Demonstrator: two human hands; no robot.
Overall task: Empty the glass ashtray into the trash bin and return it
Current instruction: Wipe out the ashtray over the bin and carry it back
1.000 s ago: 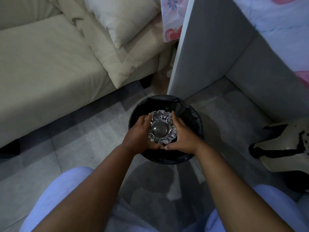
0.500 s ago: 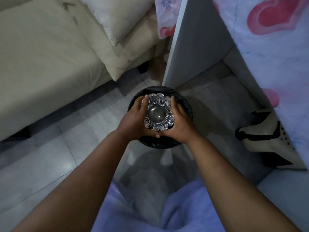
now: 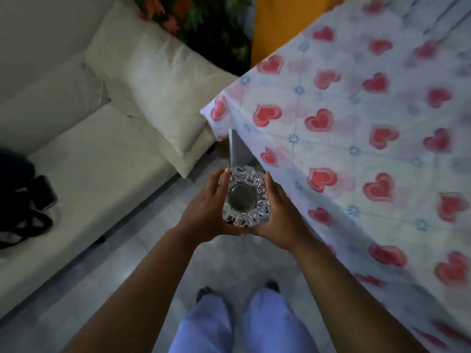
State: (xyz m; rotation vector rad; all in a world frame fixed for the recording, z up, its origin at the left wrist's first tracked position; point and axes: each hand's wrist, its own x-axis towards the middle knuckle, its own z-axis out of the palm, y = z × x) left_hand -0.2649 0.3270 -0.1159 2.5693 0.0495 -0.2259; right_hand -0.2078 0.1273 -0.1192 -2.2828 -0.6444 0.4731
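The glass ashtray (image 3: pixel 245 197) is a cut-glass dish with a scalloped rim and a round dark hollow, held level in front of me above the floor. My left hand (image 3: pixel 204 210) cups its left side and underside. My right hand (image 3: pixel 280 212) holds its right side, fingers along the rim. The hollow looks bare of ash. The trash bin is out of view, hidden behind my hands or below the frame.
A table under a heart-patterned cloth (image 3: pixel 369 149) fills the right side, its corner just beyond the ashtray. A cream sofa (image 3: pixel 89 161) with a cushion (image 3: pixel 163 93) stands at left, with dark straps and a phone-like item (image 3: pixel 30 207) on it. Grey tile floor (image 3: pixel 142 271) lies below.
I have risen from a crouch over the black bin to standing. The ashtray came up with both hands, and the bin dropped out of view while the tabletop came into sight.
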